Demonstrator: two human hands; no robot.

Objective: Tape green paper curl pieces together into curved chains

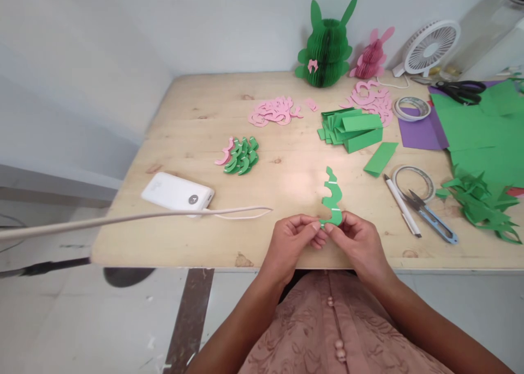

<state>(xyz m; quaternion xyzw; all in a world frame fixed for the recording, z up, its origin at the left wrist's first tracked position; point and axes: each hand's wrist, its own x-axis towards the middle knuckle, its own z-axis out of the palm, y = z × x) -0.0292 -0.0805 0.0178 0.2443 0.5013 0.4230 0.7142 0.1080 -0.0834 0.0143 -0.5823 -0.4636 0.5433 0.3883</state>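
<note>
A wavy green paper cutout (pixel 333 195) with thin white strips across it is held upright near the table's front edge. My left hand (pixel 292 243) pinches its lower left end between thumb and fingers. My right hand (pixel 360 243) is closed on the bottom curve of the same cutout, the two thumb tips close together. Farther left lies a pile of similar green cutouts (pixel 244 156) with white strips, beside pink ones (pixel 225 151). Folded green paper strips (pixel 362 135) are heaped beyond the hands, with a single folded piece (pixel 380 158) nearer.
A white power bank (pixel 174 193) with a cable sits left. Right are a pen (pixel 402 206), blue snips (pixel 436 221), tape rolls (pixel 429 183), green scraps (pixel 483 199) and black scissors (pixel 460 90). Pink cutouts (pixel 274 112), paper figures (pixel 327 52) and a fan (pixel 429 49) stand behind.
</note>
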